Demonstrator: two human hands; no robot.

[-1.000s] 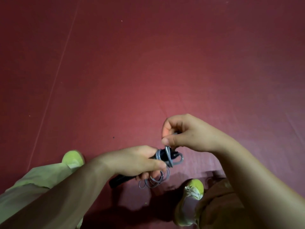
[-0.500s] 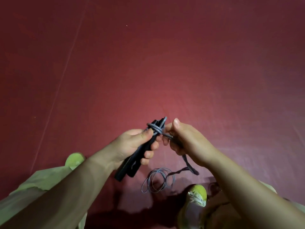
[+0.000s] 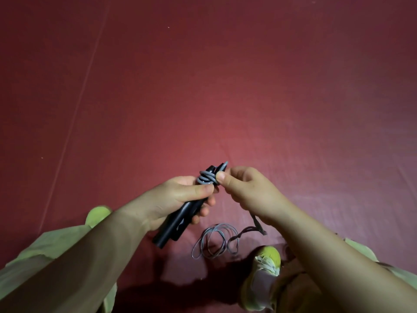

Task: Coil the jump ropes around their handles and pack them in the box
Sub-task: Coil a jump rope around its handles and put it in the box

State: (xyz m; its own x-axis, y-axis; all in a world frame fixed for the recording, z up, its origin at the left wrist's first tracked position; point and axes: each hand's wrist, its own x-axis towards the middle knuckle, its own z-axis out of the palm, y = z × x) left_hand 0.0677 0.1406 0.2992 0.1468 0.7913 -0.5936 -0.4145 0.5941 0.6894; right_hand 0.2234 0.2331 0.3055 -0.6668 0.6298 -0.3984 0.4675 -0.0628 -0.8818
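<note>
My left hand (image 3: 178, 197) grips two black jump rope handles (image 3: 173, 227) held together, tilted up to the right. A few turns of grey rope (image 3: 205, 177) are wound round the handles' upper end. My right hand (image 3: 246, 190) pinches the rope right beside those turns. From under my right hand the rest of the rope hangs down and ends in loose grey loops (image 3: 214, 240) lying on the red floor. No box is in view.
The red floor mat (image 3: 203, 86) fills the view, with a seam line running diagonally at the left. My yellow-green shoes (image 3: 266, 263) and light trouser legs (image 3: 45, 256) are at the bottom, close to the loose loops.
The handles were raised from lying low and level to pointing up-right. More rope has been wound round their top end, and the loose loops now lie on the floor.
</note>
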